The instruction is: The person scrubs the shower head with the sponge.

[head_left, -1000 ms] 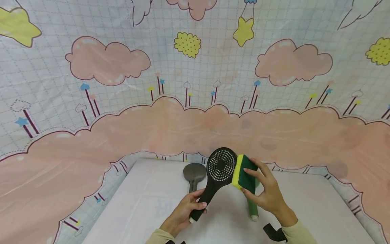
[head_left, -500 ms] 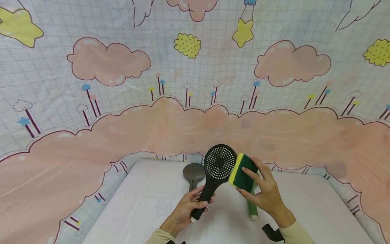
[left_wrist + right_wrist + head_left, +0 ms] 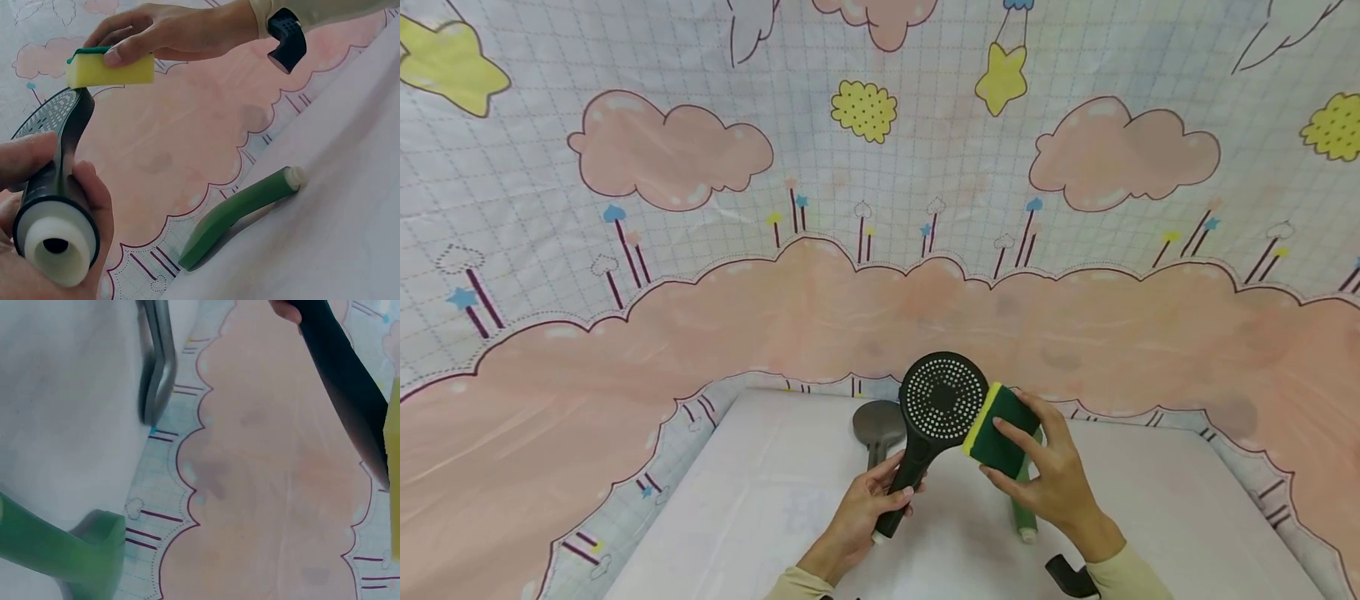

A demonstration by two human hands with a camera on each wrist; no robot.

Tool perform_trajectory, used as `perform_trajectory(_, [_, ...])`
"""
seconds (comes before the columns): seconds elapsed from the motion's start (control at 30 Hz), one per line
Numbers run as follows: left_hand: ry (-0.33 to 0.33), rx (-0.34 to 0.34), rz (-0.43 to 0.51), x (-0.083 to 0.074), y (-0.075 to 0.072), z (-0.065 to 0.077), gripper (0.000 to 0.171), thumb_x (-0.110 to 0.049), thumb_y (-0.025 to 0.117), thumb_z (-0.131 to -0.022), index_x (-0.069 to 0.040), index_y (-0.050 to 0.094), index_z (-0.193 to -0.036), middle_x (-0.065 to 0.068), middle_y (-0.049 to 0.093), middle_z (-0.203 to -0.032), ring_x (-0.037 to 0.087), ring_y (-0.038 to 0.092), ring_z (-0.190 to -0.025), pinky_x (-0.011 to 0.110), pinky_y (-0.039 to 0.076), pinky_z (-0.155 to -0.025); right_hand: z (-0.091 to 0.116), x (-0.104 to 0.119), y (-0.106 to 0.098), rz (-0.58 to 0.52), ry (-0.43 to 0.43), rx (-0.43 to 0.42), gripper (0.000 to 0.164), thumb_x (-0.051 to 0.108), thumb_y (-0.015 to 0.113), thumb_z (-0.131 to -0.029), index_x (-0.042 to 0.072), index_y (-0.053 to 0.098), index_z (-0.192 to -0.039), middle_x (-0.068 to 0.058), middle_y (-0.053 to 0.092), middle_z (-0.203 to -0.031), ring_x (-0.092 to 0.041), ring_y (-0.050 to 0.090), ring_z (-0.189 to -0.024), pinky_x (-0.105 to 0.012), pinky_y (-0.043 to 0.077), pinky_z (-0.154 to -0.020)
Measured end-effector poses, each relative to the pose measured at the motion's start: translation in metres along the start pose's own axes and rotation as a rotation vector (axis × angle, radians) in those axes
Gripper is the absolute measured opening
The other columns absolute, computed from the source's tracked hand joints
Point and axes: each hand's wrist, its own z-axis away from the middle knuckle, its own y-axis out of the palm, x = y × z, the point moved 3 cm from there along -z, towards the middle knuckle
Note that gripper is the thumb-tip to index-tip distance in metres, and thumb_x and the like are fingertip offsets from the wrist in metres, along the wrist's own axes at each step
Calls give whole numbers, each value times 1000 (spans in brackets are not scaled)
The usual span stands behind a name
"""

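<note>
Your left hand point(image 3: 863, 510) grips the black showerhead point(image 3: 943, 396), slanting up rightward. Its rim touches the sponge point(image 3: 1002, 433) your right hand point(image 3: 1054, 477) pinches.

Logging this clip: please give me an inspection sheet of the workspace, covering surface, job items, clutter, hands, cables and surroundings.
Surface: white tabletop.
Job items: black shower head, raised off the table, nozzle face showing in the head view; yellow-and-green sponge at its rim, seemingly touching.
Clutter: gray shower head and green shower head, both lying on the table and partly hidden in the head view.
Hands: left hand grips the black handle; right hand pinches the sponge; black wrist-worn device at the right sleeve.
Cables: nothing seen.
Surroundings: backdrop printed with clouds and stars behind the table.
</note>
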Motion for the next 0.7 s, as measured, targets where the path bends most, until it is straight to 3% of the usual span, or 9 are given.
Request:
perform_trajectory(0.17, [25, -33, -20, -1, 4, -1, 69, -6, 68, -90, 1, 35, -150, 10, 66, -121, 11, 67, -99, 22, 53, -74, 2, 2, 4, 0, -48, 7, 55, 60, 63, -87, 14, 71, -116, -29, 52, -133, -37, 45, -125, -17, 24, -116])
perform_trajectory(0.33, [40, -59, -56, -2, 8, 0, 67, -8, 69, -90, 1, 38, -149, 16, 64, -126, 11, 68, -99, 22, 53, -75, 5, 6, 8, 20, -81, 23, 52, 58, 60, -90, 16, 73, -116, -27, 54, -134, -40, 47, -122, -16, 23, -116])
perform_trajectory(0.7, [-1, -114, -65, 1, 10, -1, 65, -4, 70, -88, -4, 44, -147, 14, 66, -123, 14, 69, -100, 24, 53, -76, 7, 8, 10, 73, -90, 48, 53, 61, 56, -91, 17, 72, -117, -25, 54, -137, -40, 49, -121, -13, 21, -116])
